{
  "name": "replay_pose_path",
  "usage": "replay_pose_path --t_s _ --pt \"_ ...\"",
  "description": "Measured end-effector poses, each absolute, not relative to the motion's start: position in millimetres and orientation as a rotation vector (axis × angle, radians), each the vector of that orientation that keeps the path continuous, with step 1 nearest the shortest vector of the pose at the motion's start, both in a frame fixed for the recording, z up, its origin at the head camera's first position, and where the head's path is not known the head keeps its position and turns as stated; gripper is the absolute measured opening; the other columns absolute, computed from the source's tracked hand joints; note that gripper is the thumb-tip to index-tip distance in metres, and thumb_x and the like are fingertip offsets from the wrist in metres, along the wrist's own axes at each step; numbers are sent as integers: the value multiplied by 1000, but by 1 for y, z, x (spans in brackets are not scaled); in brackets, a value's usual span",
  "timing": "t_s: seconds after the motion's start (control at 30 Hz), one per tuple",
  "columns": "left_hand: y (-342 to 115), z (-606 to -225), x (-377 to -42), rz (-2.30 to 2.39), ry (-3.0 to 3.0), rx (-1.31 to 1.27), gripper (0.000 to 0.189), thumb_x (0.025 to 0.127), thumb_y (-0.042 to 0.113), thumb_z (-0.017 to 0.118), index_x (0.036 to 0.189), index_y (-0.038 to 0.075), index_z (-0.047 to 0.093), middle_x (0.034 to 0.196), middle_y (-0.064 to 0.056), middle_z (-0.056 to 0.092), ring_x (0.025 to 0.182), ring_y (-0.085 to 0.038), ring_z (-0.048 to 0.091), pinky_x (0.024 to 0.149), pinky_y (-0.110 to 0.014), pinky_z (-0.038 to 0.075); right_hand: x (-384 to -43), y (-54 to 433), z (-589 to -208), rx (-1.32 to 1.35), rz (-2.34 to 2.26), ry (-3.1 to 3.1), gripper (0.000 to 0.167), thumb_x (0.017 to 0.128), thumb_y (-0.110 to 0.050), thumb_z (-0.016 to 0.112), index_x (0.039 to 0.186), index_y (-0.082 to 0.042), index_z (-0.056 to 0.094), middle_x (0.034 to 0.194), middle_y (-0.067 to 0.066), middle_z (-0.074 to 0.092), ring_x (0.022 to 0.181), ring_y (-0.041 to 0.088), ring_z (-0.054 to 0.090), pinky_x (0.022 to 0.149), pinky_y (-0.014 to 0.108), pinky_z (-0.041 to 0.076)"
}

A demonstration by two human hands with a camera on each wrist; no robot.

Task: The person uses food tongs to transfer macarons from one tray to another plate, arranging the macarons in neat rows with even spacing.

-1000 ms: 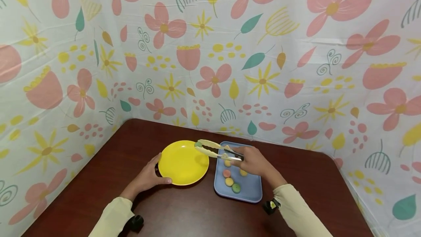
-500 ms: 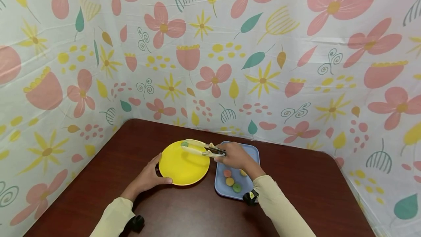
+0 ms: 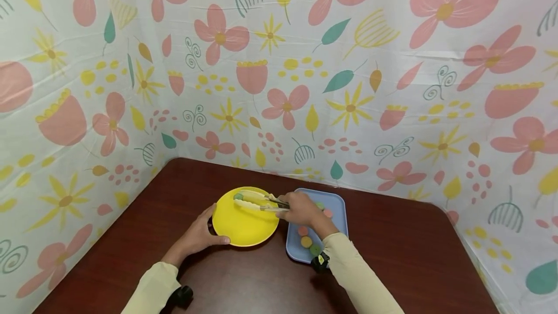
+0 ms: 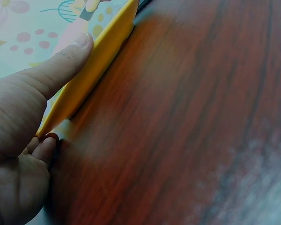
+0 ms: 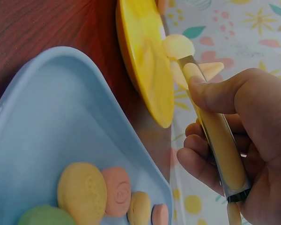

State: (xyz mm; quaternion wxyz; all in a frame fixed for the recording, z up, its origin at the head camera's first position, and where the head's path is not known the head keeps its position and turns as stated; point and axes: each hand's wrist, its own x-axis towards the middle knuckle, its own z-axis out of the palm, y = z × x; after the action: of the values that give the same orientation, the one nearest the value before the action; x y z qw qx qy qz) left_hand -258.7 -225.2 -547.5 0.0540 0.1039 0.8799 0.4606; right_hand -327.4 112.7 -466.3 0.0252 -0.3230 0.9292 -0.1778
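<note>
My left hand grips the near left rim of a yellow plate, thumb on the rim and fingertips below it in the left wrist view. Metal tongs with cream-coloured ends are held in my right hand, which wraps round the handle. Between the tong tips, above the far left part of the plate, is a small green round piece. A blue tray lies right of the plate, partly under my right forearm. On it sit a yellow embossed disc, a pink disc and several similar pieces.
The dark brown wooden table extends in front of the plate and right of the tray. A flower-printed cloth hangs behind and along the sides. A black wrist camera is strapped to the left wrist.
My right hand has moved left with the tongs, carrying the green piece from the plate's right edge to its far left part. My left hand stays on the rim.
</note>
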Motion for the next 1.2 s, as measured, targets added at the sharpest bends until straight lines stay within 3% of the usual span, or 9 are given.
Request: replay_pose_path --t_s 0.17,0.3,0.5,0.63,0.73,0.9,1.03,1.2 --pt "-224 -546 -258 1403 2674 312 125 76 47 90 164 5 12 169 -21 13 153 -45 17 115 -66 28 -327 109 -468 -1005 -547 2874 48 94 -33 75 132 -5 69 105 6 75 59 9 53 62 30 47" --pt "-223 -545 -258 1417 2667 313 125 76 46 90 164 4 12 169 -22 14 153 -45 17 115 -66 28 -328 105 -470 -1009 -565 2875 42 94 -31 76 128 -7 71 95 2 72 59 9 51 62 29 45" --pt "-223 -546 -258 1424 2665 321 124 76 45 90 164 5 13 169 -22 14 153 -45 18 115 -65 29 -329 102 -475 -1002 -558 2880 26 94 -30 75 112 -11 72 70 -5 53 56 10 43 58 28 39" --pt "-224 -547 -259 1416 2673 311 125 75 47 90 164 5 12 169 -22 14 153 -45 18 115 -65 29 -326 102 -474 -995 -562 2874 26 94 -30 76 110 -10 71 66 0 49 55 12 41 57 28 36" --pt "-224 -547 -259 1422 2672 306 126 75 46 90 164 4 13 168 -22 15 153 -45 18 115 -65 29 -324 103 -471 -995 -569 2868 36 94 -29 76 120 -6 71 77 5 61 62 17 52 61 32 43" --pt "-225 -547 -258 1413 2679 305 126 75 47 90 164 4 13 168 -23 15 153 -46 18 115 -66 29 -320 111 -463 -975 -563 2879 51 95 -31 75 136 -2 65 113 12 72 90 26 67 78 41 55" --pt "-224 -547 -259 1415 2681 310 126 75 47 91 164 5 13 168 -22 16 153 -45 19 115 -65 29 -314 123 -450 -955 -585 2893 50 94 -29 75 135 -3 66 111 11 73 87 25 66 78 42 54" --pt "-224 -547 -259 1421 2687 304 126 74 46 91 164 5 14 168 -22 17 153 -45 19 114 -65 29 -303 149 -432 -950 -627 2939 52 92 -29 78 135 -2 66 121 11 72 92 19 69 79 38 55"
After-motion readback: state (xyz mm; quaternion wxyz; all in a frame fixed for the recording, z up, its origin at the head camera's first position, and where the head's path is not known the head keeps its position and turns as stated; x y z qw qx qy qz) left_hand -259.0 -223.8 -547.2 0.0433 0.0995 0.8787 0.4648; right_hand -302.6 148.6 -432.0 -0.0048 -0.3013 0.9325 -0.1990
